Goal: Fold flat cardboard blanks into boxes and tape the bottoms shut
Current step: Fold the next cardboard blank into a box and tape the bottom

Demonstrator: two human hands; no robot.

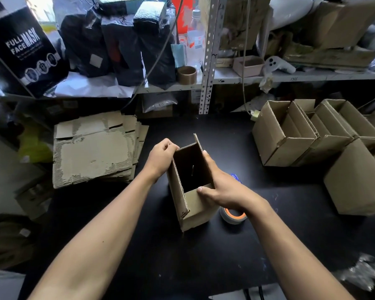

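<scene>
Both hands (160,155) (223,189) grip the upright box (195,204) between them.

Both hands, left hand (160,158) and right hand (224,190), grip an open cardboard box (191,204) upright.

— What carries it all?

— My black tabletop (204,252). Listed from the open box (195,204) I have standing on it near the middle.

— Left of that box?

— One stack of flat cardboard blanks (93,152), well apart, top sheet with its facing torn.

— Right of it?

— One tape roll (233,215), orange core, lying flat just beside the box. Farther right, a row of folded boxes (316,135), tipped so their open tops face left, touching one another.

— Behind?

— A grey shelf (290,75) beyond the table, loaded with packages.
</scene>
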